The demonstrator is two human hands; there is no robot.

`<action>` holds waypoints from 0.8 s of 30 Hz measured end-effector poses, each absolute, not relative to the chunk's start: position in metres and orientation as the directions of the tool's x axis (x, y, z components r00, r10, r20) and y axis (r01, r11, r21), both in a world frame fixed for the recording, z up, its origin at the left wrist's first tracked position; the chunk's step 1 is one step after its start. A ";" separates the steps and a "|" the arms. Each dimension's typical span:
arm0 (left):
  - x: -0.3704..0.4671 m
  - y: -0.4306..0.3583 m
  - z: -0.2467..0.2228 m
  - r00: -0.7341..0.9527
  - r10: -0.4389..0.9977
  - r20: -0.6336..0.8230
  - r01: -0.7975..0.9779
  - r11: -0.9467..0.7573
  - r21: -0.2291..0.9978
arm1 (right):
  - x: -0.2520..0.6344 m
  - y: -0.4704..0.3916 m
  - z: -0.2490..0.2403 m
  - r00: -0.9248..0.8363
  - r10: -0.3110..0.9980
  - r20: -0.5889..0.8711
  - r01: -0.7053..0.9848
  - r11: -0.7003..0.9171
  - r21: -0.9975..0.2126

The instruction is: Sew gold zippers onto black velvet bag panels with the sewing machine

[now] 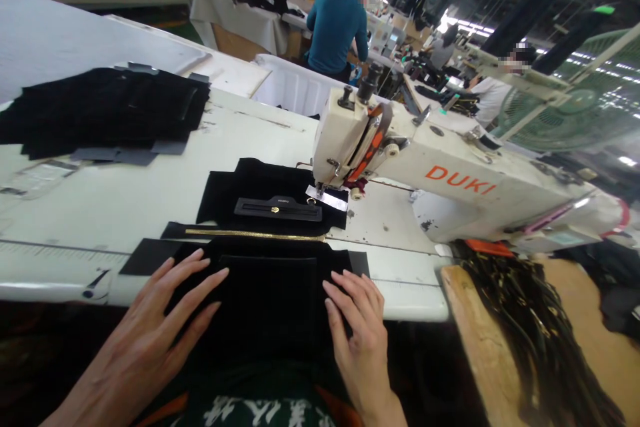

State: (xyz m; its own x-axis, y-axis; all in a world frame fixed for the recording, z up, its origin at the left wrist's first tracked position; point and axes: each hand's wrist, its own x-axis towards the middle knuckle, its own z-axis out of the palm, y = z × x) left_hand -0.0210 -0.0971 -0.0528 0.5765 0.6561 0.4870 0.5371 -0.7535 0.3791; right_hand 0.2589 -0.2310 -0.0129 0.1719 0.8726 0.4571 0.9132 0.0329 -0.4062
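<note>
A black fabric panel [267, 287] hangs over the table's front edge toward me. My left hand [170, 317] lies on its left side with the fingers spread. On the right side rests my right hand [357, 320], its fingers stretched out flat. Just beyond my fingertips runs a gold zipper [255, 235] on black tape. Behind it lies another black piece [225, 190] bearing a dark trim strip [277, 209] with a gold zipper pull. The sewing machine's needle area [320, 188] stands over that piece's right part.
The white sewing machine [400, 147] fills the right of the table. At left lies a stack of black fabric pieces [110, 110]. Many zippers [535, 327] hang over a wooden board [465, 320] at right. A co-worker in teal [333, 27] sits beyond a white bin [295, 90].
</note>
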 end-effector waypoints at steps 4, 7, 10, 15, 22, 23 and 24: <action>-0.024 -0.097 -0.054 0.645 0.614 0.456 0.544 -0.787 0.291 | 0.260 -0.232 -0.011 0.100 0.924 0.369 0.908 0.067 -0.413; -0.025 -0.096 -0.052 0.651 0.623 0.434 0.546 -0.781 0.302 | 0.263 -0.231 -0.009 0.063 0.939 0.338 0.908 0.087 -0.410; -0.026 -0.094 -0.049 0.647 0.642 0.411 0.552 -0.766 0.329 | 0.265 -0.229 -0.007 0.047 0.939 0.340 0.904 0.104 -0.414; -0.026 -0.093 -0.046 0.644 0.655 0.395 0.562 -0.755 0.338 | 0.264 -0.229 -0.007 0.051 0.934 0.353 0.903 0.108 -0.417; -0.024 -0.094 -0.040 0.645 0.640 0.418 0.556 -0.768 0.317 | 0.268 -0.231 -0.014 0.049 0.936 0.347 0.906 0.105 -0.410; -0.023 -0.094 -0.039 0.641 0.644 0.418 0.558 -0.765 0.322 | 0.268 -0.231 -0.015 0.045 0.936 0.349 0.906 0.109 -0.410; -0.022 -0.094 -0.038 0.639 0.647 0.416 0.559 -0.762 0.327 | 0.269 -0.231 -0.016 0.042 0.935 0.351 0.907 0.112 -0.407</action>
